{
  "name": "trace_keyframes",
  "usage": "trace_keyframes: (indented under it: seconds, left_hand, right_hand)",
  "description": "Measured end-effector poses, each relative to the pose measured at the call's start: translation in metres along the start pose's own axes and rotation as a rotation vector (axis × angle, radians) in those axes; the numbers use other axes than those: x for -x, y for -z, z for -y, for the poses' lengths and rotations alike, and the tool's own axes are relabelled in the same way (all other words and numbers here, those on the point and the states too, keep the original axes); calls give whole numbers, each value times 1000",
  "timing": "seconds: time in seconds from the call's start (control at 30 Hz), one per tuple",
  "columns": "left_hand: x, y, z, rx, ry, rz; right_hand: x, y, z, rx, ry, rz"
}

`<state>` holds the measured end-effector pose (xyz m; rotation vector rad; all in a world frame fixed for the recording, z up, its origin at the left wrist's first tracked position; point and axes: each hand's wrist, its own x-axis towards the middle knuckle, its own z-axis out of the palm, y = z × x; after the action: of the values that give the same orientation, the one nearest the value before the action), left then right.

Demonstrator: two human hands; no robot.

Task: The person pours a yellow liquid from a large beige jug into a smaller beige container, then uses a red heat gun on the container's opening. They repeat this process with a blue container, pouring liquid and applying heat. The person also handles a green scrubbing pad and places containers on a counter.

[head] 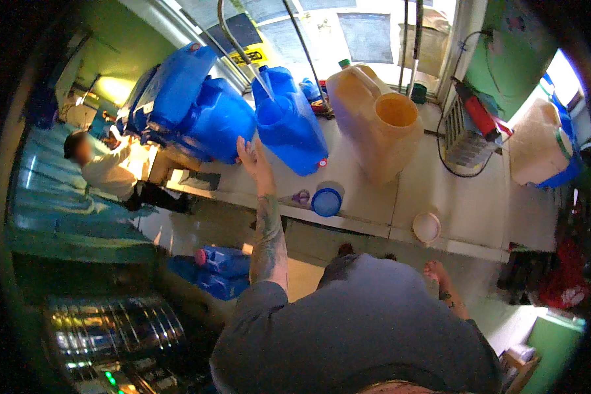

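Note:
My left hand (254, 165) is raised with fingers apart, between a blue plastic jug (224, 115) and another blue jug (298, 133) with an open mouth; whether it touches either cannot be told. A metal tube (261, 76) reaches down into the open blue jug. To its right stands a large translucent plastic jug (364, 123), also with an open mouth. A blue screw lid (326, 202) and purple-handled scissors (301, 197) lie near the counter's front edge, with a white lid (426, 227) farther right. My right hand (434, 271) hangs at my side below the counter, its fingers partly curled.
More blue jugs (177, 93) crowd the counter's left end. At the right are a red power tool (477, 111) on a slotted block (465, 147) and another translucent jug (539, 143). Capped blue jugs (224, 271) stand low behind my left arm. A person (103, 170) works at the far left.

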<state>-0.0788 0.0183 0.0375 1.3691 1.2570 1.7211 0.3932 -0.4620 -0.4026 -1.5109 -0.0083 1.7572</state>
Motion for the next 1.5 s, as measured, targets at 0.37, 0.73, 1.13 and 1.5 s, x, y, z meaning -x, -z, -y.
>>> trace_keyframes:
  seconds: [0.37,0.73,1.13,1.5]
  left_hand:
    - [-50,-49,48,-445,-285,88]
    - [-48,-69,72,-522,-335,9]
    - [184,-25,81,-423,-42,685]
    - [344,-149,16,-271,258,1301]
  right_hand:
    - [50,-56,-44,391,34,-211]
    - [89,-75,-66,665,-113,-354]
    - [50,-176,96,1660,599,-571]
    - [51,-90,306,1009,1017,-723]
